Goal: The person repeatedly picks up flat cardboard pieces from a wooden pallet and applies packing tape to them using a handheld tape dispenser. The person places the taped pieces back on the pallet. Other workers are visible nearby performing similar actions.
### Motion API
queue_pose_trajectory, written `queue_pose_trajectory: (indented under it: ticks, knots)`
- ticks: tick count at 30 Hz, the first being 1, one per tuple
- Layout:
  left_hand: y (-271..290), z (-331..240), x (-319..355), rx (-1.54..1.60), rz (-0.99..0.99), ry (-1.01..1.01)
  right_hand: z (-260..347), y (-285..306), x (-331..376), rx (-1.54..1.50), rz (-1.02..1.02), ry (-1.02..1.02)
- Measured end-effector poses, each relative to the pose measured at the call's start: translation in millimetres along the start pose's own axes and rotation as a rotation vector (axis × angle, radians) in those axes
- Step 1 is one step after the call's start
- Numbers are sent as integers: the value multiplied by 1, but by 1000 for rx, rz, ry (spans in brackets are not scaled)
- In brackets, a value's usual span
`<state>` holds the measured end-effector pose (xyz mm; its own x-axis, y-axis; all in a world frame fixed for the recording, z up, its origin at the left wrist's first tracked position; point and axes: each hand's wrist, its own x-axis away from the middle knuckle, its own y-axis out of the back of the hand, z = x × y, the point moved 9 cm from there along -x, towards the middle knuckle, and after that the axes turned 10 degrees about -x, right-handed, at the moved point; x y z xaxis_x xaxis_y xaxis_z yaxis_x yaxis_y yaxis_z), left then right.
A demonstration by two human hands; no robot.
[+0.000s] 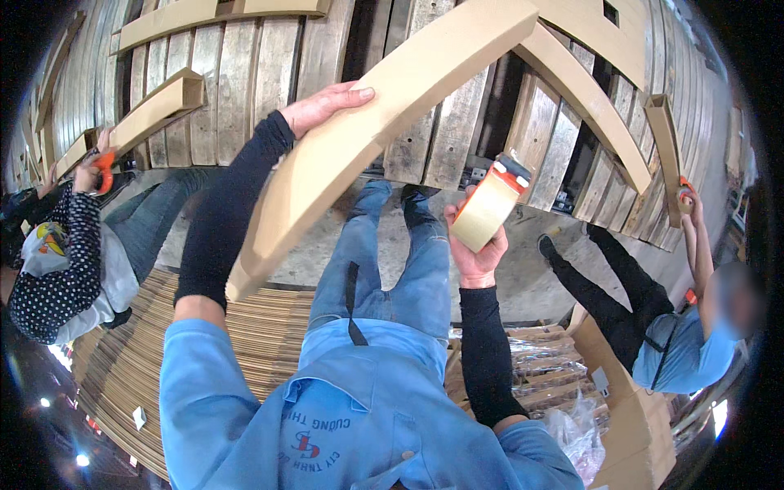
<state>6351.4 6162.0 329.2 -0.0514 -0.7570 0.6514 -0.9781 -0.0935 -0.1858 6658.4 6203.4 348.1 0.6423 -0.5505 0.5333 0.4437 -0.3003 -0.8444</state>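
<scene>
A long, narrow cardboard box (pixel 384 102) slants across the view, from near my left forearm up to the far middle. My left hand (pixel 331 106) grips its left side, thumb on the top face and the other fingers mostly hidden. In my right hand (pixel 478 255) is a tape dispenser (pixel 492 204) with a wide tan roll and an orange and white head. My fingers wrap round the roll. The dispenser is apart from the box, to its right.
Wooden slats (pixel 237 90) form the worktop, with dark gaps between them. Another cardboard length (pixel 588 98) lies to the right. Stacked flat cardboard (pixel 269 327) stands behind my left side. An open carton (pixel 637 416) is at right. Co-workers hold orange tools (pixel 103 173) on both sides.
</scene>
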Motion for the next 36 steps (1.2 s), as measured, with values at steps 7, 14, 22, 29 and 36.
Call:
queue_pose_trajectory:
  ticks: [7,14,22,29,36]
  knots:
    - [-71,-18,-9,108,-106,-187,-32,-79,-33,227,-29,24]
    - [-98,-5,-8,-205,-197,-369,-27,-128,-44,325,-59,129]
    - [-102,-25,2,286,-78,-171,49,-152,17,164,331,29]
    - [-106,-67,23,80,-45,-256,170,-79,38,475,-129,279]
    - [-80,-93,46,-834,-326,-159,176,-34,80,611,-236,259]
